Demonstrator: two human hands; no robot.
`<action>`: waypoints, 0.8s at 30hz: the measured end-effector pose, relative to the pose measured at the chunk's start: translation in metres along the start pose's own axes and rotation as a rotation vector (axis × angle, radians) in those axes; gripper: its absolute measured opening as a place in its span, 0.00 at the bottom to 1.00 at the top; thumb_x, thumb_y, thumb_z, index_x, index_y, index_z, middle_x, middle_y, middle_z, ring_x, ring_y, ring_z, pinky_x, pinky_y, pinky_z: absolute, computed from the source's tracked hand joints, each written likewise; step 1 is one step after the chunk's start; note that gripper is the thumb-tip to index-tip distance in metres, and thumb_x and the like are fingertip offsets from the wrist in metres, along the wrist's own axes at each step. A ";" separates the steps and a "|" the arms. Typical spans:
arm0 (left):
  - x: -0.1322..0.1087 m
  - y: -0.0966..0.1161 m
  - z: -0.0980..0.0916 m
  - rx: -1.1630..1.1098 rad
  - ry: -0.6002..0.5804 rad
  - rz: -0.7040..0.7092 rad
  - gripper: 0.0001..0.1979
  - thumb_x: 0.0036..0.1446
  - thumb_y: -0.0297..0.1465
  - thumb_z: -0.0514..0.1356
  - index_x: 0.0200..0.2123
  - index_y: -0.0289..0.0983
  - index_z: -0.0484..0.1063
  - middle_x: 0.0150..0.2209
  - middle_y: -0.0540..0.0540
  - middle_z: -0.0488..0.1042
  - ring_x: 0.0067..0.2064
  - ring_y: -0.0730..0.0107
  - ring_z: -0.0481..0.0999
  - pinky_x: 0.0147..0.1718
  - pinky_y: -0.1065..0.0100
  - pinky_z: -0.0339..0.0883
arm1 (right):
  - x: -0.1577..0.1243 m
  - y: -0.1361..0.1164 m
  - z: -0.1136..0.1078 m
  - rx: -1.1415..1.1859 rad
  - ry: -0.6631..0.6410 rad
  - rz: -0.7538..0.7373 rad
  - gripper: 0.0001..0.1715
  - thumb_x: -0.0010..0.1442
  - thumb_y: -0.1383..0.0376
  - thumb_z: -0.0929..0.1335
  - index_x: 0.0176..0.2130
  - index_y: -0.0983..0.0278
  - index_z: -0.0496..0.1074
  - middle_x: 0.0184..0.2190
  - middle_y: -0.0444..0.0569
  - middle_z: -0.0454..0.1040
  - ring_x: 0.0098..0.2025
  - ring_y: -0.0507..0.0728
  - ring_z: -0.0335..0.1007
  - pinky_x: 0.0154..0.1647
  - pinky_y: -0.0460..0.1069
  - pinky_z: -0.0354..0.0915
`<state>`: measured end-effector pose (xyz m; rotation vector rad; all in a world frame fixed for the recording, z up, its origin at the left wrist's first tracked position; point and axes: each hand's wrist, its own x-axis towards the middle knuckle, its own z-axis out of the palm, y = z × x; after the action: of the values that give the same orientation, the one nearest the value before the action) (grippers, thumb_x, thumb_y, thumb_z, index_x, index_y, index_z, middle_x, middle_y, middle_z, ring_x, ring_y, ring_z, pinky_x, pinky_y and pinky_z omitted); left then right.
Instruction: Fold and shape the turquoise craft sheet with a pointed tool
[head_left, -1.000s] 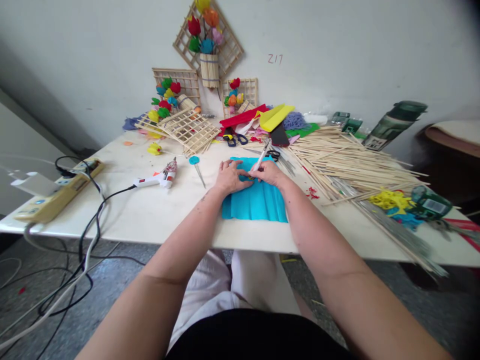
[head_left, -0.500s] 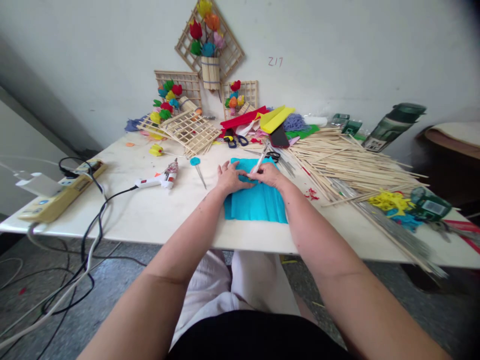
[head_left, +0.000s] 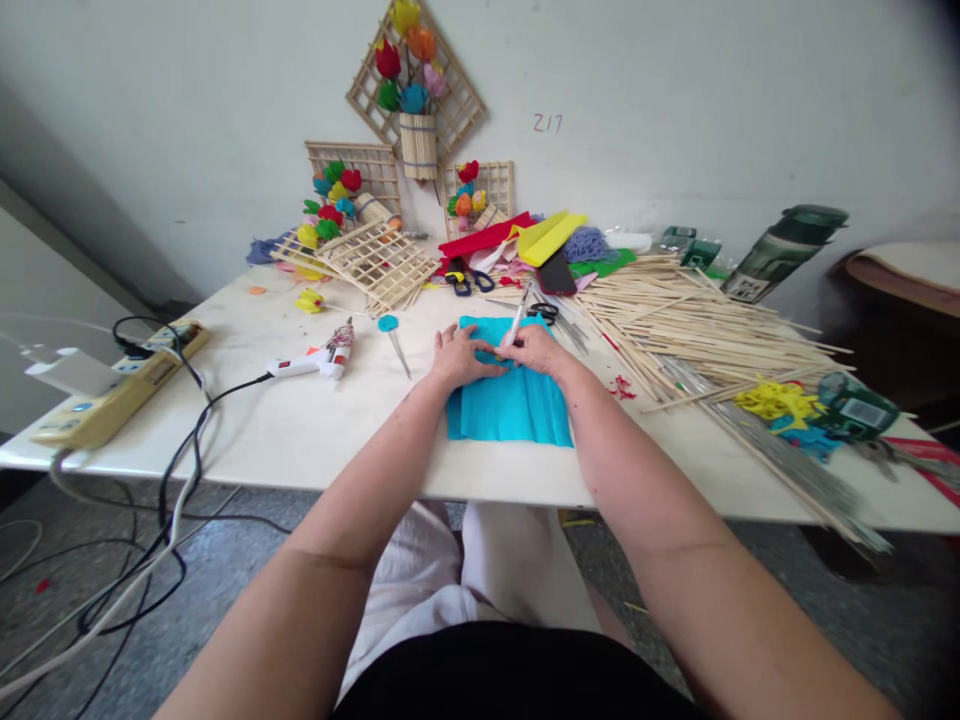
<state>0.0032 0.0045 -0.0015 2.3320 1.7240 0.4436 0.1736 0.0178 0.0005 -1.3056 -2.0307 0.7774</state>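
A sheet of blue crepe paper (head_left: 517, 412) lies folded on the table in front of me. My left hand (head_left: 459, 360) rests on its upper left part with the fingers spread, pressing it down. In my right hand (head_left: 534, 350) is a white pen (head_left: 514, 324), held upright and slightly tilted, its lower end at the paper. Something small and yellow (head_left: 500, 357) shows between the two hands at the pen's tip; its shape is mostly hidden. Black-handled scissors (head_left: 543, 312) lie just behind the paper.
To the left are a glue gun (head_left: 322, 360), a blue flower on wire stems (head_left: 388, 324) and a yellow power strip (head_left: 120, 390) with trailing cables. Wooden sticks (head_left: 690, 320) spread across the right. Stick lattices (head_left: 375, 262), a phone (head_left: 556, 274) and coloured paper (head_left: 551, 238) lie at the back.
The view has shifted very slightly. Both hands stay on the blue paper, and the pen's upper end leans a little differently.
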 end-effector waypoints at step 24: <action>0.002 -0.001 -0.003 0.008 -0.060 -0.020 0.25 0.42 0.53 0.60 0.45 0.53 0.72 0.64 0.53 0.53 0.66 0.49 0.39 0.59 0.41 0.30 | 0.001 0.006 0.004 0.096 0.014 0.004 0.23 0.45 0.52 0.70 0.33 0.68 0.77 0.23 0.47 0.74 0.20 0.50 0.66 0.21 0.45 0.63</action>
<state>0.0017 0.0064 0.0012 2.3071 1.7234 0.3598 0.1741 0.0206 -0.0064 -1.2576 -1.9558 0.8549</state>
